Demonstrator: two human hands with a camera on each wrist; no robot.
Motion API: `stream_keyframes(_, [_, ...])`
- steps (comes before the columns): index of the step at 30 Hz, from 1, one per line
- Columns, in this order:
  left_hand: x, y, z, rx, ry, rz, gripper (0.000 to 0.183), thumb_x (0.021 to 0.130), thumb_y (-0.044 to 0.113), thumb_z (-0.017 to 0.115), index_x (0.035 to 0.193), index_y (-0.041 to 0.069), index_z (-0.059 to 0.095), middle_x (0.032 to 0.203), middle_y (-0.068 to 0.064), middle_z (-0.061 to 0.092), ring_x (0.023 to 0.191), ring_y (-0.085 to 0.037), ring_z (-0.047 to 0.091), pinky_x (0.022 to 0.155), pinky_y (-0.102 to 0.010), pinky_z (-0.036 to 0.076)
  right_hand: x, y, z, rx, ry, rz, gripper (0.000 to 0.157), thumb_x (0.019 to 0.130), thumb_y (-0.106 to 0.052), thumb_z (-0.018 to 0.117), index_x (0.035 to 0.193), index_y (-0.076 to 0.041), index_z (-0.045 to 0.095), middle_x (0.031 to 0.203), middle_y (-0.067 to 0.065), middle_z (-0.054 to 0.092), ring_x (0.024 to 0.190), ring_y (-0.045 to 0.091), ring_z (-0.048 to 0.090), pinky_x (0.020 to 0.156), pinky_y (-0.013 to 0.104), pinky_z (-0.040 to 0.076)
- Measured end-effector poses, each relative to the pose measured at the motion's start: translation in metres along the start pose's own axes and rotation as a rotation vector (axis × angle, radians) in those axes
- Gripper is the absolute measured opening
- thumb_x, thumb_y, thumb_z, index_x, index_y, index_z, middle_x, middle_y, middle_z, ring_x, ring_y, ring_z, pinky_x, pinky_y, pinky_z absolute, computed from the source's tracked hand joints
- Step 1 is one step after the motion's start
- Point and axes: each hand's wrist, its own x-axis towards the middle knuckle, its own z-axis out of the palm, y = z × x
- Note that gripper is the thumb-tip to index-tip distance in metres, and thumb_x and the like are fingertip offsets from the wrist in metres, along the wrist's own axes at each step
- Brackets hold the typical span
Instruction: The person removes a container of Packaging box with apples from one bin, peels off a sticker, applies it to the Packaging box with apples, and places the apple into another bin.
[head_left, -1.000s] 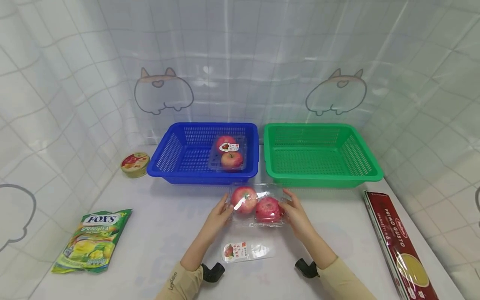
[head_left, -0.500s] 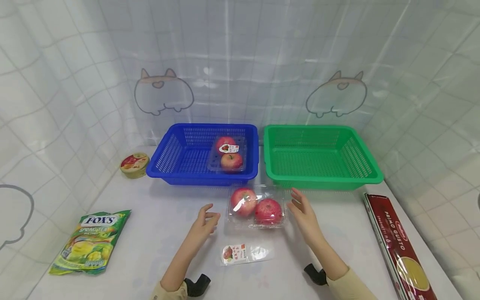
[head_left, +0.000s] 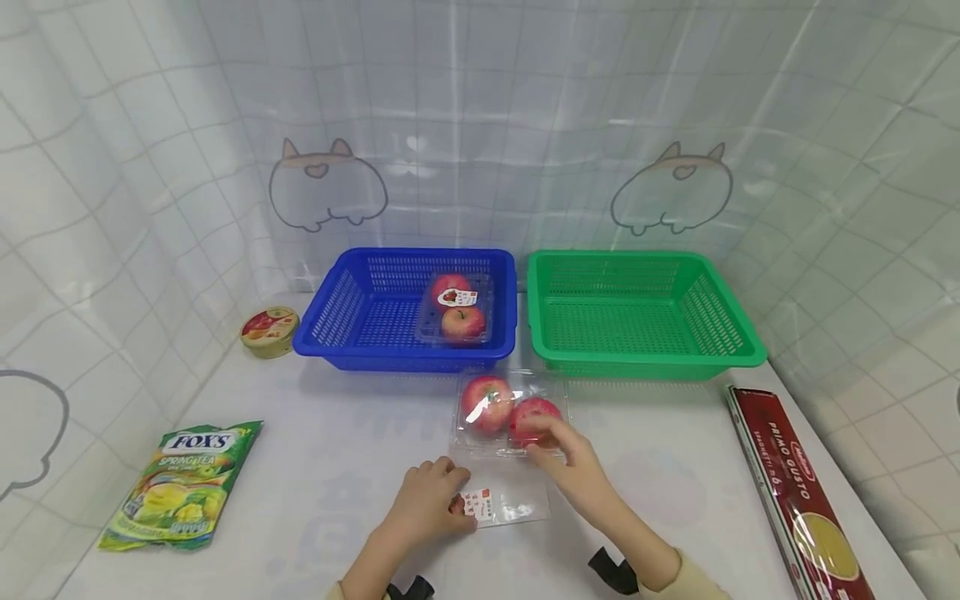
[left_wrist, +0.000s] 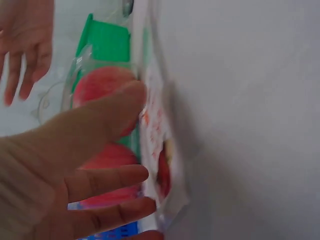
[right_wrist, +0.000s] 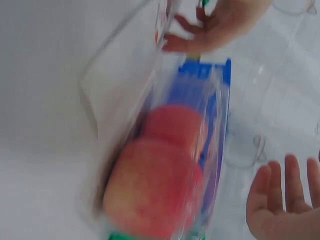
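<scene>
A clear plastic box (head_left: 462, 442) with two red apples lies on the table in front of the baskets. Nearer the body is a flat printed label strip (head_left: 513, 503) with an apple picture and a see-through right part. My left hand (head_left: 433, 498) is at the strip's left end, covering some of the print. In the left wrist view its thumb and fingers (left_wrist: 120, 180) are spread apart at the strip's edge. Over the front right of the box hovers my right hand (head_left: 573, 468), its fingers overlapping the right apple in the head view and holding nothing.
Behind the box stand a blue basket (head_left: 345, 352) holding another labelled apple box (head_left: 429, 321), and a green basket (head_left: 645, 360). A round tin (head_left: 270, 332) and a FOX'S candy bag (head_left: 180, 487) lie left. A red spaghetti box (head_left: 798, 492) lies right.
Both hands let go of the apple box. The left hand dropped back, then moved right to the label strip. The right hand swung out, then came in toward the box's front right.
</scene>
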Motion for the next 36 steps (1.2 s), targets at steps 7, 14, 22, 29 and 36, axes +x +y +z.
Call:
stream_keyframes(7, [-0.001, 0.003, 0.003, 0.03, 0.007, 0.034, 0.051, 0.058, 0.033, 0.084, 0.1, 0.009, 0.065, 0.083, 0.003, 0.051, 0.072, -0.014, 0.043, 0.065, -0.028, 0.031, -0.007, 0.004, 0.023, -0.152, -0.295, 0.012, 0.032, 0.087, -0.006, 0.059, 0.118, -0.01, 0.058, 0.114, 0.007, 0.062, 0.105, 0.022, 0.056, 0.086, 0.031, 0.048])
stream_keyframes(14, [0.003, 0.002, 0.006, -0.017, -0.009, 0.051, 0.042, 0.058, 0.027, 0.084, 0.09, 0.012, 0.062, 0.08, 0.005, 0.049, 0.073, -0.013, 0.043, 0.064, -0.027, 0.03, -0.011, 0.006, 0.036, -0.462, -0.375, -0.104, 0.028, 0.083, -0.011, 0.064, 0.111, -0.019, 0.062, 0.112, -0.006, 0.06, 0.11, 0.016, 0.052, 0.094, 0.037, 0.042])
stream_keyframes(22, [0.007, 0.003, -0.001, -0.526, -0.118, -0.03, 0.024, 0.073, 0.017, 0.076, 0.083, 0.013, 0.054, 0.069, 0.007, 0.055, 0.06, -0.006, 0.047, 0.056, -0.023, 0.036, -0.01, 0.006, 0.045, -0.588, -0.336, -0.219, 0.023, 0.078, -0.008, 0.069, 0.099, -0.014, 0.062, 0.104, -0.005, 0.059, 0.098, 0.012, 0.055, 0.085, 0.026, 0.047])
stream_keyframes(29, [0.01, -0.001, -0.006, -0.904, -0.14, -0.126, 0.022, 0.077, 0.021, 0.074, 0.087, 0.007, 0.06, 0.092, -0.003, 0.063, 0.079, -0.018, 0.06, 0.063, -0.027, 0.047, -0.008, 0.008, 0.047, -0.55, -0.324, -0.19, 0.025, 0.083, -0.006, 0.065, 0.105, -0.014, 0.059, 0.104, -0.003, 0.062, 0.095, 0.011, 0.059, 0.08, 0.024, 0.048])
stream_keyframes(36, [0.008, -0.009, -0.014, -0.991, -0.165, -0.158, 0.021, 0.085, 0.021, 0.066, 0.091, 0.001, 0.063, 0.074, 0.001, 0.057, 0.065, -0.007, 0.046, 0.059, -0.021, 0.038, -0.008, 0.005, 0.044, -0.496, -0.35, -0.096, 0.033, 0.086, 0.003, 0.057, 0.114, -0.015, 0.057, 0.112, -0.002, 0.063, 0.108, 0.017, 0.057, 0.09, 0.032, 0.046])
